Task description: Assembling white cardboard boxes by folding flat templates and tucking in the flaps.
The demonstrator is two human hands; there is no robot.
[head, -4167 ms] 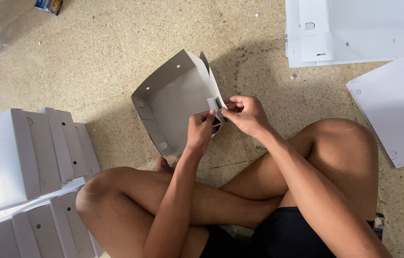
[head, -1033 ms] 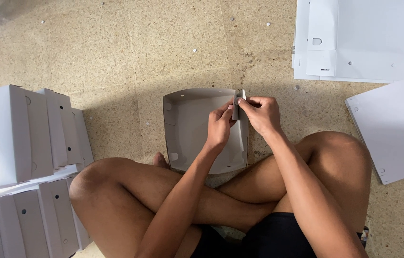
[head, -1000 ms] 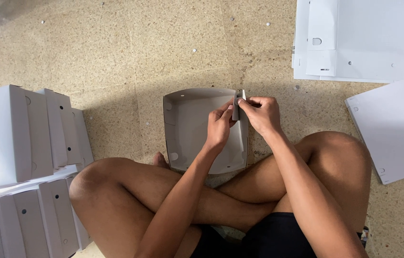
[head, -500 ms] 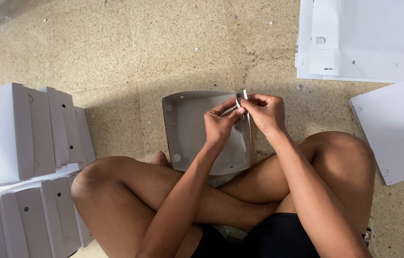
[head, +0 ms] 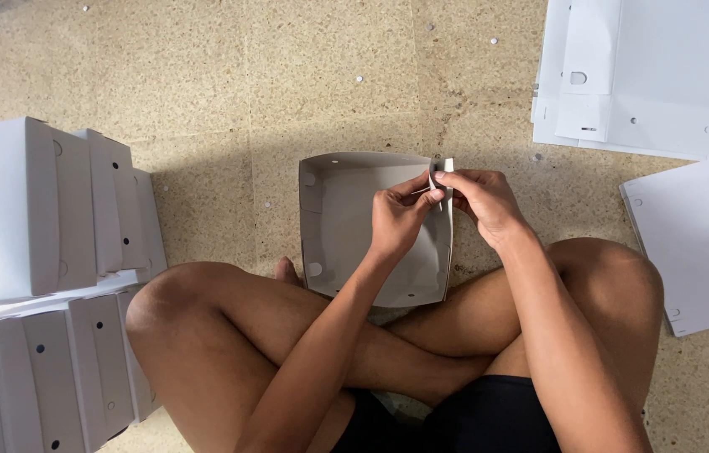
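Your half-folded grey box tray (head: pixel 354 226) sits on the floor against your crossed legs. Both hands pinch its far-right corner tab: left hand (head: pixel 396 220), right hand (head: pixel 484 201). That corner looks unfinished; finished boxes (head: pixel 36 210) stacked left, flat sheets (head: pixel 656 75) right.

One open box (head: pixel 354 226), two hands (head: pixel 396 220).

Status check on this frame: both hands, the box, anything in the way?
Left hand and right hand both pinching the corner tab of the half-folded grey box. Box sits on the floor against crossed legs. Nothing obstructing.
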